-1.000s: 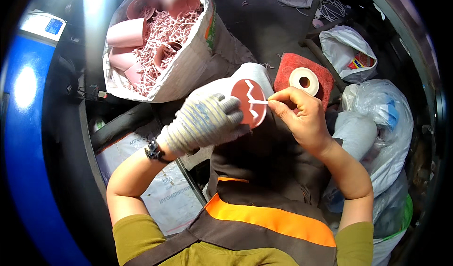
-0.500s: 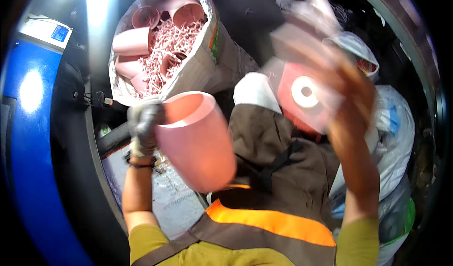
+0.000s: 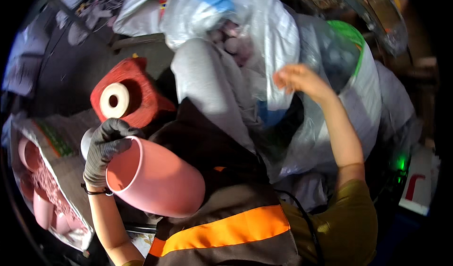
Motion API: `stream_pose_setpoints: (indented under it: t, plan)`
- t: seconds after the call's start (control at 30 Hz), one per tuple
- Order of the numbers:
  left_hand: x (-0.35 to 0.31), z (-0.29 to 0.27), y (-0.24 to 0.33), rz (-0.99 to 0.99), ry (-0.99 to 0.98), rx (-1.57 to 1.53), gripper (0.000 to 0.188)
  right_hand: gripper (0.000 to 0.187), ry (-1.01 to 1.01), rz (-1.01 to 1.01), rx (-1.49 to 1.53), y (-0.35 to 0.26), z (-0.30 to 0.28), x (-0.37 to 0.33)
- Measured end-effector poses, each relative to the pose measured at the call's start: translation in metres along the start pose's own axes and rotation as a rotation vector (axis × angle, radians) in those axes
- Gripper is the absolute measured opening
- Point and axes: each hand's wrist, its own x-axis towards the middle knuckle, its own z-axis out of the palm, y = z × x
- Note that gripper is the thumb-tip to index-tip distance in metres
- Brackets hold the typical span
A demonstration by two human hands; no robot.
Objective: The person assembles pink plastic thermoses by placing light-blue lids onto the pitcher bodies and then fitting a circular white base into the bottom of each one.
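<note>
My left hand (image 3: 106, 148), in a grey knit glove, grips the rim of a pink plastic pot (image 3: 165, 178). The pot lies tilted above my lap, its mouth toward the glove and its rounded base to the right. My bare right hand (image 3: 302, 82) is raised at the right, fingers bent together beside a white and clear plastic bag (image 3: 278, 35). Whatever its fingertips may pinch is too small to make out. Beyond the glove, a cream ring-shaped roll (image 3: 114, 101) rests on a red mesh bundle (image 3: 141, 110).
At the left, a woven sack (image 3: 71, 141) holds more pink pots (image 3: 43, 209) and pink plastic strips (image 3: 52, 186). A clear bag with a green edge (image 3: 361, 54) stands at the right. A small device with green lights (image 3: 401, 164) sits at the far right.
My view has swung to the right, so the sack of pink pots now lies at the left edge. The right hand, smeared before, now shows by the plastic bags. The left hand keeps the pot.
</note>
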Motion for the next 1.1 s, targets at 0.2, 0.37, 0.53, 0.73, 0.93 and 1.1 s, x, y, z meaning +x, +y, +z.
stream_pose_setpoints:
  t: [0.2, 0.37, 0.53, 0.73, 0.93, 1.1]
  plan:
    - [0.056, 0.045, 0.027, -0.056, -0.240, 0.419, 0.018, 0.028, 0.215, 0.446, -0.300, 0.261, -0.008, -0.007]
    - [0.047, 0.044, 0.026, -0.187, -0.022, 0.524, 0.017, 0.037, 0.750, -0.044, -0.729, 0.305, 0.015, 0.044]
    - [0.022, 0.040, 0.021, -0.167, 0.072, 0.439, 0.018, 0.043, 0.770, 0.177, -1.110, 0.310, -0.060, 0.100]
    - [0.012, 0.043, -0.001, -0.143, 0.141, -0.022, 0.021, 0.044, 0.725, 0.333, -1.080, 0.285, -0.100, 0.134]
    - [0.024, 0.043, -0.007, -0.101, 0.096, -0.205, 0.022, 0.045, 0.661, 0.282, -1.039, 0.373, -0.096, 0.034]
    - [0.024, 0.029, -0.020, -0.071, -0.060, -0.389, 0.028, 0.056, 0.408, -0.048, -1.208, 0.127, -0.001, -0.049]
